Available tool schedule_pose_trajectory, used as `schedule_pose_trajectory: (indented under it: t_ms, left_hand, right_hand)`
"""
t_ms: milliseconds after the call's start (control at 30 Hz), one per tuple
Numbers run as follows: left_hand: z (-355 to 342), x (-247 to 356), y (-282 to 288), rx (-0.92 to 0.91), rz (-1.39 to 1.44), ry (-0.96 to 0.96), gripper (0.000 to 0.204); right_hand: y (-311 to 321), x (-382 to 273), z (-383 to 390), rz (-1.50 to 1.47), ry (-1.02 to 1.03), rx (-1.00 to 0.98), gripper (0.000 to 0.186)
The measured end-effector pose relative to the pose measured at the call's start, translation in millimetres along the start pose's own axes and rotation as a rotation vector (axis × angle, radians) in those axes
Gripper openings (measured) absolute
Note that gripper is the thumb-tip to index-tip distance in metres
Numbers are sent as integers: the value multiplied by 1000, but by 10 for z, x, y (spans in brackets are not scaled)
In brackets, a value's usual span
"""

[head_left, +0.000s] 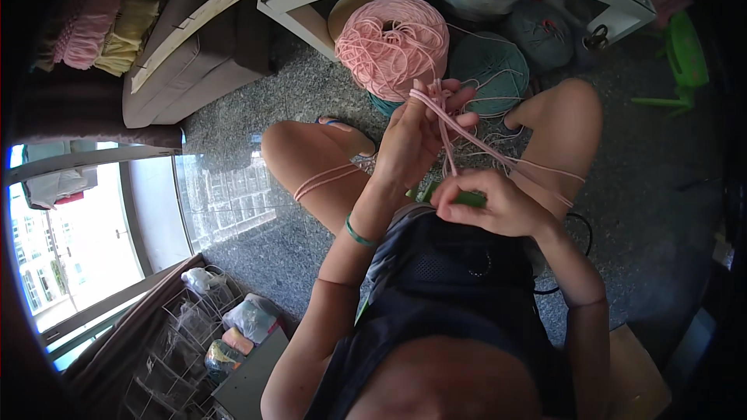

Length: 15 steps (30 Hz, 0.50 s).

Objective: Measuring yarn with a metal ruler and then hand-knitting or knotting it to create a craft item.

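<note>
My left hand (422, 131), raised at the centre, holds several pale pink cord strands (478, 138) looped over its partly curled fingers. Lower right of it, my right hand (486, 202) is closed on a green object (424, 190), partly hidden, beside the hanging strands. Pink cord also loops around both thighs (307, 187). Just beyond my hands sit a large pink yarn cone (389, 39) with tangled strands and a teal cone (490, 62) with pink strands lying across it.
A white-framed unit (299, 27) and grey bundle (537, 31) are ahead, a green plastic chair (685, 54) at right. A cushioned seat (194, 78), wooden bar (187, 23) and hanging pink-yellow pieces (89, 27) are upper left, a wire rack (159, 350) with bags lower left.
</note>
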<state>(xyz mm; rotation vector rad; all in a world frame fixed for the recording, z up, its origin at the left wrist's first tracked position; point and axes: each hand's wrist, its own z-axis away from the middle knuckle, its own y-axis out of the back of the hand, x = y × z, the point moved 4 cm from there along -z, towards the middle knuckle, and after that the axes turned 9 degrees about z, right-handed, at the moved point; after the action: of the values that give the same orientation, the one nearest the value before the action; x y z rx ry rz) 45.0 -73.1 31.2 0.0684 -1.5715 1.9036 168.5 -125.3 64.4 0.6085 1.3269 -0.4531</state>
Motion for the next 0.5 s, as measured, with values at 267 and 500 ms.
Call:
schedule_pose_trajectory:
  t_ms: [267, 500]
  left_hand:
    - [-114, 38, 308, 177, 115, -102, 49]
    - [-151, -17, 347, 135, 114, -114, 53]
  right_hand:
    - [137, -733, 521, -25, 71, -422, 16]
    - [426, -1732, 1033, 654, 518, -607, 30]
